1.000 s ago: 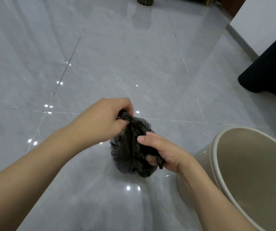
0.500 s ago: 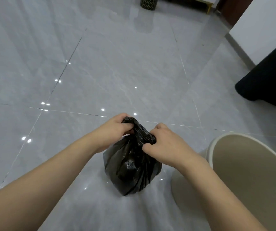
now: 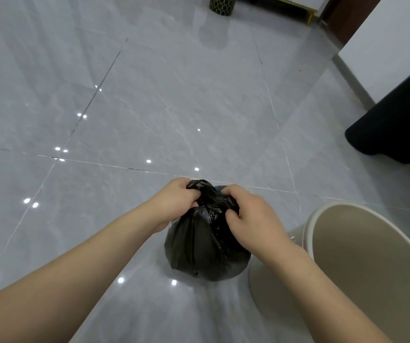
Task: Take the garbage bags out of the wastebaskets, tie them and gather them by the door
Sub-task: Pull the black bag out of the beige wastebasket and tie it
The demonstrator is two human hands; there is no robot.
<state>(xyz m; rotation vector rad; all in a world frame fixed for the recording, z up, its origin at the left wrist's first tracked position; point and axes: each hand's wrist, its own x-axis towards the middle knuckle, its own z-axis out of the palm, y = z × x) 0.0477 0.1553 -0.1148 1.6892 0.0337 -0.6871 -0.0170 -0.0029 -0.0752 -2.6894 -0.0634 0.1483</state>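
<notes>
Head view, bag: the black garbage bag [image 3: 206, 243] is out of the basket and hangs, or just rests, over the grey tile floor [image 3: 149, 107] directly under my two hands; I cannot tell whether its bottom touches the tiles
Head view, how it should handle: thin, soft, crinkly plastic with a small rounded load, so I judge it light and easy to lift by the neck; the film looks slick and would likely tear if I dug my nails in or yanked hard
Head view, where to hold: the gathered neck at the top, between my hands, is the place to grip; the belly below is smooth and gives nothing to grab
Head view, left hand: my left hand [image 3: 176, 201] is curled tight, fingers and thumb pinching one bunched end of the neck on the side away from the basket, knuckles up, forearm coming in low from my left
Head view, right hand: my right hand [image 3: 251, 219] is curled as well, fingertips hooked into the other twisted end, wrist bent down, just across the knot from my left
Head view, basket: the cream wastebasket [image 3: 308, 224] stands just beside my right wrist, with no liner in the part I can see
Head view, step: I judge the knot is being drawn closed, not yet finished
</notes>
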